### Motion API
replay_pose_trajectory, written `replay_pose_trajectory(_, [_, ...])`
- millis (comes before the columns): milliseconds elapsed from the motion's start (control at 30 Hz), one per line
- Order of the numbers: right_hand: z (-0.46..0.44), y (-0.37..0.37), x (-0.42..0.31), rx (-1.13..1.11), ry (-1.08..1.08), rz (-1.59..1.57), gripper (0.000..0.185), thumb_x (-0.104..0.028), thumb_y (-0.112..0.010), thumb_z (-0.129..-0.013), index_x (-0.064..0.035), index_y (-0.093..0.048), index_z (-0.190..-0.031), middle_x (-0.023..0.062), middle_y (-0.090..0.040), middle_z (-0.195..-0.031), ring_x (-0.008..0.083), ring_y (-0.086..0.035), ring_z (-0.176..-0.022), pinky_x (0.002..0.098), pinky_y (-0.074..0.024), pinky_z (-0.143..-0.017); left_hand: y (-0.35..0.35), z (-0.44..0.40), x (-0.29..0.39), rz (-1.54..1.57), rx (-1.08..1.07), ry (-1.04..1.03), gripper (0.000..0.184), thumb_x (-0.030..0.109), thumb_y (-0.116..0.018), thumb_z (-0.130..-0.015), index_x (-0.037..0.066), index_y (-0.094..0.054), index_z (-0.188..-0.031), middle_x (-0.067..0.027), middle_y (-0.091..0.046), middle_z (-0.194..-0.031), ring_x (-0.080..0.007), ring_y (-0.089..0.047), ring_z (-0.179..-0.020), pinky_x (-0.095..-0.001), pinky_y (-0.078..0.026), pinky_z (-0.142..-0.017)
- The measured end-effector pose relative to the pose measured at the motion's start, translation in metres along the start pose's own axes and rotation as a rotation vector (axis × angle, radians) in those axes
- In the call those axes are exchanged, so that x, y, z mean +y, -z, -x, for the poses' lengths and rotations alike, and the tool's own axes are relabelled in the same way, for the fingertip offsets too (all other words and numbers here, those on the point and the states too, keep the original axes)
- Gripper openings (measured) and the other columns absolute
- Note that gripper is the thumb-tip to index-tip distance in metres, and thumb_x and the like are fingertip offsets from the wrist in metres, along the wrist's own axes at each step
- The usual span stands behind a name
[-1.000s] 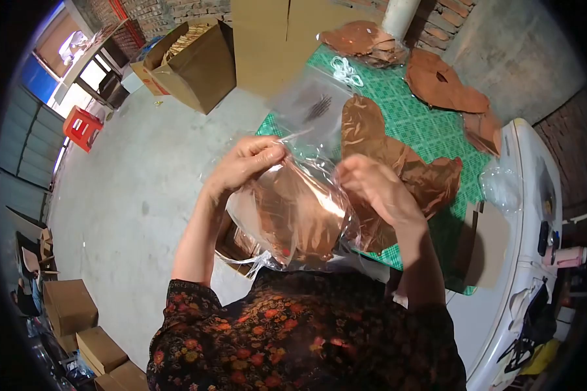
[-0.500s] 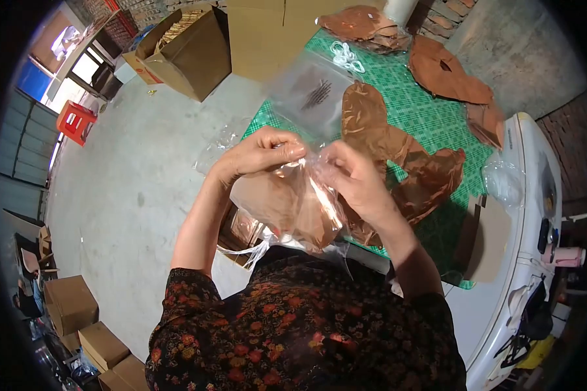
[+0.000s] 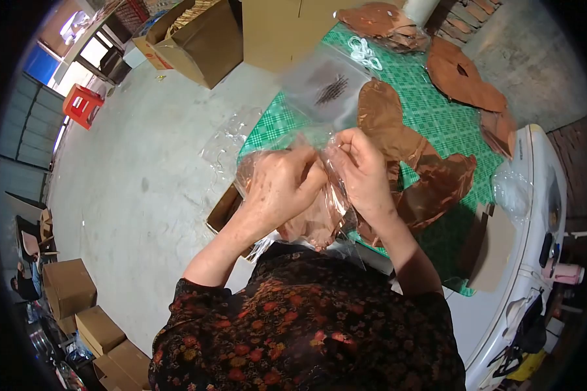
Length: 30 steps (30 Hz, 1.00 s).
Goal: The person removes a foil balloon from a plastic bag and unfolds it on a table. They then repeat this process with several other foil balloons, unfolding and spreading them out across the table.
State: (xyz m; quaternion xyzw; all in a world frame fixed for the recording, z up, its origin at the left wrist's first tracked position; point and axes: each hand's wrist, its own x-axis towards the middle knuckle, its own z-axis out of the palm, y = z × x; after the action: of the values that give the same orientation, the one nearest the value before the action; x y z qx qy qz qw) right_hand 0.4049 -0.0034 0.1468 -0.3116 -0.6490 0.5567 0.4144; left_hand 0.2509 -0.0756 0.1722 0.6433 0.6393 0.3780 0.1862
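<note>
A clear plastic bag (image 3: 313,218) with a folded copper-coloured sheet inside hangs in front of my body. My left hand (image 3: 284,186) is closed on its upper part, the fingers bent over the film. Close beside it on the right, my right hand (image 3: 362,173) pinches the bag's top edge between thumb and fingers. Behind my right hand, a crinkled copper-coloured foil piece (image 3: 437,179) lies on the green checked cloth (image 3: 430,117). A flat clear bag with dark marks (image 3: 326,88) rests at the cloth's left edge.
White loops of cord (image 3: 364,53) and brown foil pieces (image 3: 460,75) lie toward the back of the table. An open cardboard box (image 3: 199,49) stands on the floor at the back left, a red stool (image 3: 83,105) farther left. A white appliance (image 3: 535,195) borders the right side.
My left hand has turned palm down and moved over the bag's upper part. My right hand has closed on the bag's edge. The view has shifted slightly.
</note>
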Motion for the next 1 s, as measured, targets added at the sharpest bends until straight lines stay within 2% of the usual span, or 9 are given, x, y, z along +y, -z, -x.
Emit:
replay_pose_trajectory(100, [0.001, 0.000, -0.004, 0.029, 0.035, 0.001, 0.008, -0.004, -0.062, -0.095, -0.0027, -0.055, -0.099, 0.0024, -0.058, -0.076, 0.0060, -0.052, -0.071, 0.0245, -0.0449, -0.061, 0.008, -0.006, 0.018, 0.193, -0.069, 0.114, 0.032, 0.028, -0.065, -0.088, -0.003, -0.067, -0.080, -0.0200, -0.061, -0.063, -0.0333, -0.064, -0.059, -0.0409, -0.049, -0.057])
replay_pose_trajectory(500, [-0.006, -0.009, -0.018, -0.001, 0.123, 0.135, 0.006, -0.004, -0.058, -0.097, -0.0025, -0.052, -0.099, 0.0032, -0.051, -0.072, 0.0089, -0.046, -0.064, 0.0260, -0.0425, -0.057, 0.010, -0.006, 0.012, 0.180, -0.107, 0.134, 0.026, 0.021, -0.054, -0.091, -0.002, -0.064, -0.097, -0.0257, -0.063, -0.071, -0.0415, -0.065, -0.068, -0.0472, -0.050, -0.062])
replay_pose_trajectory(567, [-0.010, -0.007, -0.017, -0.004, 0.144, 0.147, 0.004, -0.006, -0.055, -0.099, -0.0026, -0.053, -0.101, 0.0042, -0.051, -0.072, 0.0094, -0.047, -0.064, 0.0262, -0.0431, -0.058, 0.008, -0.004, -0.004, 0.125, -0.146, 0.064, 0.026, 0.021, -0.051, -0.096, -0.002, -0.063, -0.097, -0.0159, -0.060, -0.065, -0.0244, -0.060, -0.059, -0.0379, -0.048, -0.058])
replay_pose_trajectory(633, [-0.025, 0.024, -0.026, -0.094, -0.102, 0.191, 0.007, -0.010, -0.052, -0.101, -0.0033, -0.054, -0.103, 0.0049, -0.053, -0.075, 0.0101, -0.050, -0.068, 0.0279, -0.0454, -0.061, 0.030, -0.004, -0.010, 0.142, -0.153, 0.130, 0.027, 0.022, -0.048, -0.101, -0.002, -0.060, -0.095, -0.0070, -0.058, -0.063, -0.0131, -0.056, -0.054, -0.0304, -0.048, -0.054])
replay_pose_trajectory(667, [-0.037, 0.045, -0.016, -0.320, 0.180, 0.294, 0.009, -0.011, -0.051, -0.101, -0.0036, -0.054, -0.104, 0.0040, -0.055, -0.078, 0.0095, -0.052, -0.072, 0.0286, -0.0467, -0.065, 0.037, -0.014, -0.035, 0.155, -0.114, 0.042, 0.028, 0.022, -0.046, -0.103, -0.002, -0.058, -0.093, -0.0041, -0.056, -0.064, -0.0124, -0.056, -0.053, -0.0283, -0.049, -0.054])
replay_pose_trajectory(767, [-0.044, 0.042, -0.018, -0.375, 0.154, 0.442, 0.009, -0.011, -0.052, -0.101, -0.0026, -0.055, -0.103, 0.0022, -0.056, -0.079, 0.0092, -0.053, -0.074, 0.0281, -0.0464, -0.068, 0.044, -0.022, -0.052, 0.296, -0.268, 0.202, 0.026, 0.023, -0.047, -0.105, 0.002, -0.060, -0.097, -0.0043, -0.064, -0.084, -0.0118, -0.063, -0.069, -0.0270, -0.053, -0.065])
replay_pose_trajectory(800, [-0.046, 0.043, -0.019, -0.415, -0.111, 0.182, 0.017, -0.016, -0.057, -0.100, -0.0019, -0.053, -0.109, 0.0049, -0.057, -0.081, 0.0118, -0.054, -0.075, 0.0283, -0.0462, -0.068, 0.042, -0.022, -0.053, 0.479, -0.255, 0.261, 0.025, 0.023, -0.048, -0.105, 0.003, -0.060, -0.098, -0.0044, -0.064, -0.088, -0.0118, -0.063, -0.073, -0.0273, -0.053, -0.068])
replay_pose_trajectory(867, [-0.050, 0.042, 0.001, -0.368, -0.064, 0.184, 0.027, -0.022, -0.060, -0.098, -0.0014, -0.051, -0.113, 0.0074, -0.058, -0.085, 0.0132, -0.055, -0.077, 0.0289, -0.0466, -0.069, 0.037, -0.021, -0.043, 0.850, -0.225, 0.377, 0.022, 0.023, -0.050, -0.105, 0.004, -0.060, -0.101, -0.0044, -0.065, -0.095, -0.0119, -0.063, -0.083, -0.0280, -0.054, -0.074])
replay_pose_trajectory(1000, [-0.035, 0.033, -0.003, -0.332, -0.123, 0.433, 0.046, -0.033, -0.065, -0.095, 0.0011, -0.045, -0.119, 0.0137, -0.059, -0.092, 0.0196, -0.058, -0.085, 0.0365, -0.0484, -0.075, 0.027, -0.021, -0.041, 1.002, -0.184, 0.434, 0.011, 0.013, -0.051, -0.101, 0.004, -0.058, -0.102, -0.0061, -0.064, -0.098, -0.0138, -0.063, -0.090, -0.0302, -0.053, -0.079])
